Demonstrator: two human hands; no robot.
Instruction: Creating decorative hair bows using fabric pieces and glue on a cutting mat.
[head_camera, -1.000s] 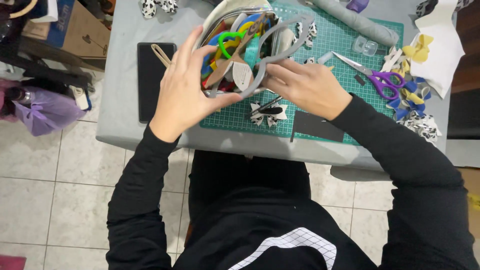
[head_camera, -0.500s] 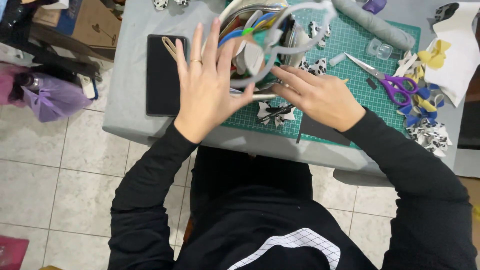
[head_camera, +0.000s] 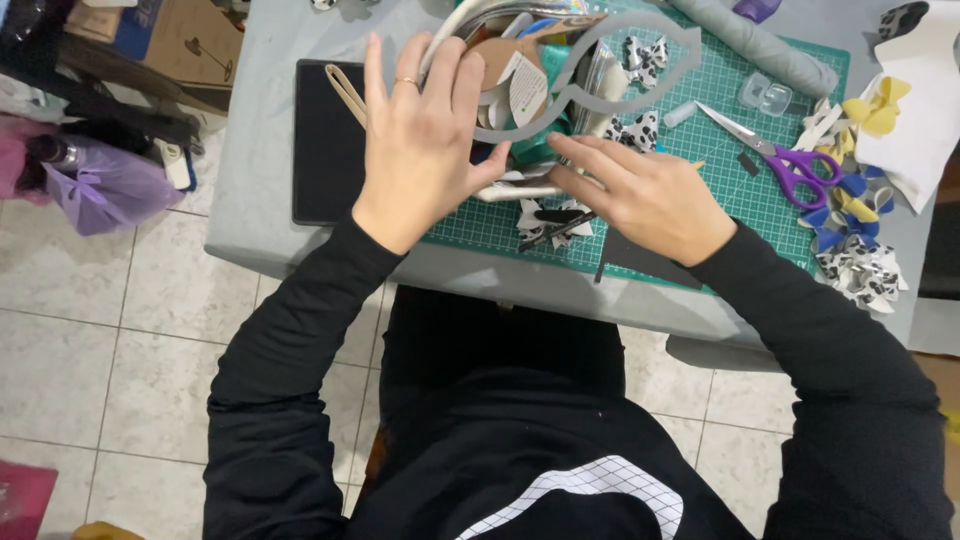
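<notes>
My left hand (head_camera: 425, 140) rests with spread fingers against the side of a bag of ribbon rolls (head_camera: 530, 75), which has grey looping handles and holds teal, white and patterned ribbons. My right hand (head_camera: 640, 190) touches the bag's lower edge from the right, fingers pointing left into it. A black-and-white cow-print bow with a black clip (head_camera: 550, 220) lies on the green cutting mat (head_camera: 730, 210) just below both hands.
Purple-handled scissors (head_camera: 785, 160), a small clear box (head_camera: 765, 95) and a pile of yellow, blue and cow-print bows (head_camera: 850, 230) lie at the right. A black pad (head_camera: 325, 150) lies left of the mat on the grey table (head_camera: 250, 200). Bags and boxes stand on the tiled floor at left.
The bag has shifted away from me toward the table's back. My left hand moved from gripping its side to lying flat with fingers spread. My right hand stays at its lower edge.
</notes>
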